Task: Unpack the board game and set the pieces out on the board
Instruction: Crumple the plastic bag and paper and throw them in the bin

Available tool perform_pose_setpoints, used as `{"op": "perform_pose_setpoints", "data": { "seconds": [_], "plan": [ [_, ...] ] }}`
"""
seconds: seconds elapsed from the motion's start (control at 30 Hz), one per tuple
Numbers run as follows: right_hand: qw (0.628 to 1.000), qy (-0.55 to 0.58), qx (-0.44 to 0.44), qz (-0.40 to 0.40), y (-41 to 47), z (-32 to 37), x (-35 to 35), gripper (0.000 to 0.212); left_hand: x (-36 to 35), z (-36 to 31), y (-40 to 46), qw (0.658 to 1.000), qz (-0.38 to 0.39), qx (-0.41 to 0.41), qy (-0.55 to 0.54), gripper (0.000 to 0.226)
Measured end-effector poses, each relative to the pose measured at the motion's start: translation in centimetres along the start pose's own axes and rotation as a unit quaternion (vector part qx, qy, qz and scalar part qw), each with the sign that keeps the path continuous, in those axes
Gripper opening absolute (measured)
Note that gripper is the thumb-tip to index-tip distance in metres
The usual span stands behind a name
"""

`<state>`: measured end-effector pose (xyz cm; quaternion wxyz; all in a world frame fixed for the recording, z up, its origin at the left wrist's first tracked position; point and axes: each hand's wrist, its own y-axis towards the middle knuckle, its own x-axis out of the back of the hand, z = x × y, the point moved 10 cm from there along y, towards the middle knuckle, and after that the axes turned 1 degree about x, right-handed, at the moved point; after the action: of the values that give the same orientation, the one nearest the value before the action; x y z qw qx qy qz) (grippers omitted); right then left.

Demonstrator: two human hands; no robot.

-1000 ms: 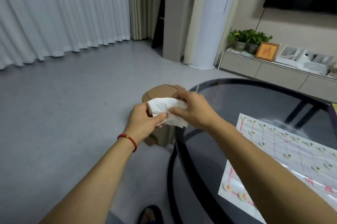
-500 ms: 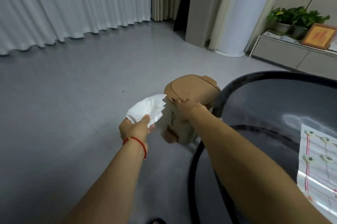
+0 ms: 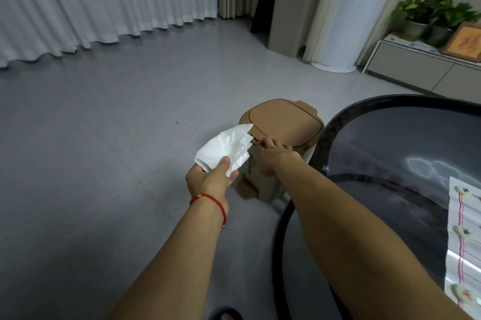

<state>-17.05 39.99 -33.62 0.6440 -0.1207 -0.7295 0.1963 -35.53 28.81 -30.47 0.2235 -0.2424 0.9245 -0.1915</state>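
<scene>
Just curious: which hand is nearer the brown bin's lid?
Right. The right hand touches the bin lid at its front edge; the left hand holds white packaging beside it.

From my remote seat I find almost nothing legible. The tan bin [image 3: 282,137] carries a line of dark lettering running up its front wall, beside the wrist, but it is too blurred for me to read. A small white mark sits on the counter [image 3: 390,137] at its near rim; I cannot make it out. The pieces [image 3: 464,232] on the board [image 3: 468,215] bear dark and red characters, too small to tell.
</scene>
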Motion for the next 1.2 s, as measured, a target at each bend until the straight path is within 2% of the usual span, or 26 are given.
{"op": "perform_pose_setpoints", "data": {
  "seconds": [0.23,0.43,0.63,0.77,0.87,0.93,1.03,1.2],
  "plan": [
    [0.999,0.026,-0.015,-0.023,0.2,-0.1,0.6,0.072,0.9,-0.1,-0.2,0.999,0.007,0.032,-0.024,0.04],
    [0.996,0.081,-0.046,-0.006,0.2,-1.0,0.9,0.066,0.5,-0.4,-0.7,0.999,0.031,0.028,-0.024,0.04],
    [0.998,0.01,-0.06,-0.033,-0.7,-1.0,1.6,0.076,0.7,-1.3,-0.6,0.999,0.025,0.011,-0.028,0.04],
    [0.992,-0.04,-0.062,-0.098,-1.6,-1.1,3.4,0.077,0.5,-1.4,-0.7,0.999,0.032,-0.002,-0.015,0.039],
    [0.991,0.009,-0.052,-0.122,-2.0,-2.7,5.4,0.071,0.2,-1.1,-0.9,0.999,0.038,-0.003,-0.004,0.039],
    [0.992,0.045,-0.032,-0.118,-2.7,-4.1,6.8,0.058,-0.3,-1.0,-1.1,0.999,0.049,0.005,-0.006,0.04],
    [0.987,0.034,0.014,-0.154,-4.7,-6.3,9.8,0.038,-1.2,-1.1,-1.5,0.998,0.063,0.008,-0.002,0.041],
    [0.96,0.166,0.066,-0.215,-7.7,-10.3,10.7,0.036,-2.4,-0.6,-1.2,0.997,0.074,-0.007,0.033,0.038]
  ]
}}
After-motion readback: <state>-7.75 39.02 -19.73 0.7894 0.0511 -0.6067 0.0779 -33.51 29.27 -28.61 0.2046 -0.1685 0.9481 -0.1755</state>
